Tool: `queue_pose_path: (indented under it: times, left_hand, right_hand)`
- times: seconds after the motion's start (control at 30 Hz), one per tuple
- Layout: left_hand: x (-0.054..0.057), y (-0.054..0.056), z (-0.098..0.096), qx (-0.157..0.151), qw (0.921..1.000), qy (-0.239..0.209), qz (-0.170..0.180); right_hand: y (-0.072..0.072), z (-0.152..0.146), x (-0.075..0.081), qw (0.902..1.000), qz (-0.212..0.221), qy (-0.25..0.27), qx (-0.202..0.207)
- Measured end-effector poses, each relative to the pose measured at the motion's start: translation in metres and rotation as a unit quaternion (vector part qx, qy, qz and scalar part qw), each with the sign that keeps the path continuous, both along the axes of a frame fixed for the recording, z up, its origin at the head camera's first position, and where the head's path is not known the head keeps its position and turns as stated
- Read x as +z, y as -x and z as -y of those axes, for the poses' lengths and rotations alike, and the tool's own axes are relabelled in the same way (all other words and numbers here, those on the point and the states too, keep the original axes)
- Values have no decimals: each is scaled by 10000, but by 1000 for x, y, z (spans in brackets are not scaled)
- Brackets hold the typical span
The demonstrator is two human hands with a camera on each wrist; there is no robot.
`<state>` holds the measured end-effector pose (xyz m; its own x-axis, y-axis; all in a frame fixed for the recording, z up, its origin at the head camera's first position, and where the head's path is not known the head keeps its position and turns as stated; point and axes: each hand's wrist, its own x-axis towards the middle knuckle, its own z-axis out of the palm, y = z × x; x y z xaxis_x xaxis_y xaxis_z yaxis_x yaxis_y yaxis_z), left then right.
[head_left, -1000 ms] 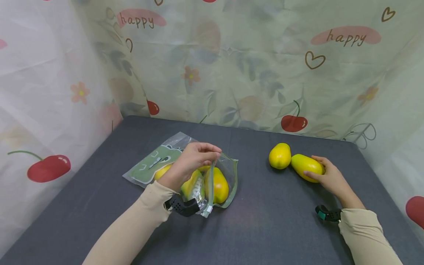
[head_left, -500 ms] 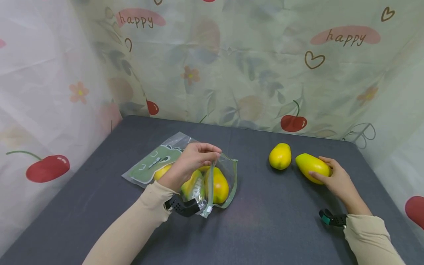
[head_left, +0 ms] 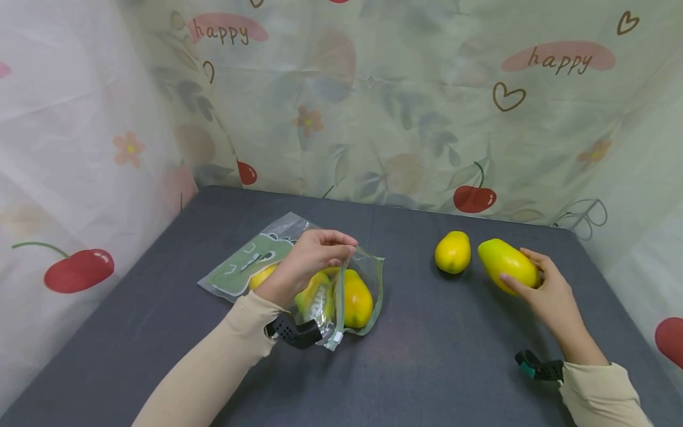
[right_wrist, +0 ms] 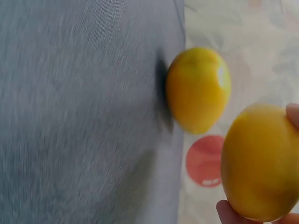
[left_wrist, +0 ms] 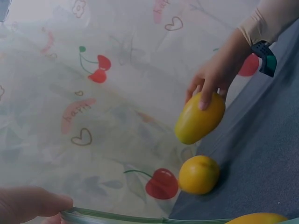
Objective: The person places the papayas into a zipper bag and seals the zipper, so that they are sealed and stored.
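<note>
In the head view my left hand (head_left: 312, 255) pinches the edge of a clear zip bag (head_left: 240, 264) with a green printed face, its mouth standing open to the right. Several yellow fruits (head_left: 358, 301) lie inside, partly hidden by the hand. My right hand (head_left: 557, 299) grips a yellow-green papaya-shaped fruit (head_left: 509, 264), thumb on the near side and fingers behind. That fruit appears raised from the table in the right wrist view, where its surface (right_wrist: 261, 163) fills the lower right. Left of it, a rounder yellow fruit (head_left: 452, 252) sits on the table.
A dark grey cloth covers the table (head_left: 416, 356). Behind and at the sides hangs a printed curtain (head_left: 373, 118) with cherries and hearts. A thin cable loop (head_left: 587, 219) lies by the far right corner.
My right hand has drawn the papaya-shaped fruit to the right, away from the rounder one, then lifted it slightly. The left hand stays put on the bag.
</note>
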<state>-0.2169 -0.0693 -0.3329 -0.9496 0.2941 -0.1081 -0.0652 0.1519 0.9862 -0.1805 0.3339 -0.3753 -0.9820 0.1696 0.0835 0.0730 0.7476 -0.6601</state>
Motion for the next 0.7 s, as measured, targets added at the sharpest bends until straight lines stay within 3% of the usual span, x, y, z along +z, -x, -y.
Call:
queue_pose_path:
  times: [0.33,0.53,0.7]
  left_hand:
    - [2,-1,-1,32,10000,40,27]
    - [2,-1,-1,35,10000,40,53]
    - [3,-2,-1,33,10000,3,48]
  right_hand:
    - [-17,32,14,9981,-544,124,278]
    - [-25,52,14,9934,-908,132,685]
    - [-33,71,12,9905,-956,67,987]
